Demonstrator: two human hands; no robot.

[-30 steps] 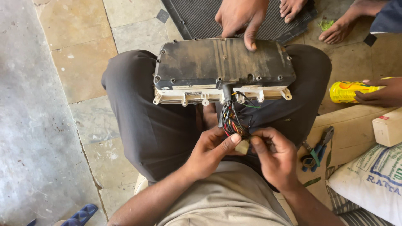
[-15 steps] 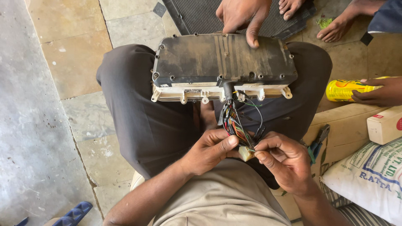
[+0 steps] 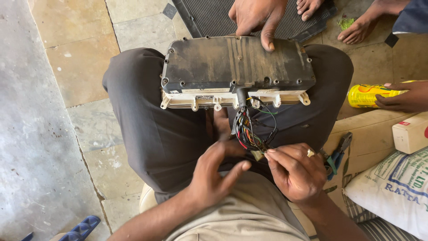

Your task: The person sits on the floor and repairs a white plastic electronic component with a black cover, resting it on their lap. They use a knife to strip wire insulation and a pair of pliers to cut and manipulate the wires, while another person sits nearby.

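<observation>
tiled floor [image 3: 80,49], yellow can [image 3: 372,94] sideways

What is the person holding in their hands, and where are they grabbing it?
The right hand pinches the wire bundle at its loose end. The left hand is open, holding nothing.

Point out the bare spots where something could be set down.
Free: the floor tiles left of the knee. Crowded: the lap under the dusty panel and wire bundle with left hand and right hand; right side holds pliers, box, sack.
</observation>
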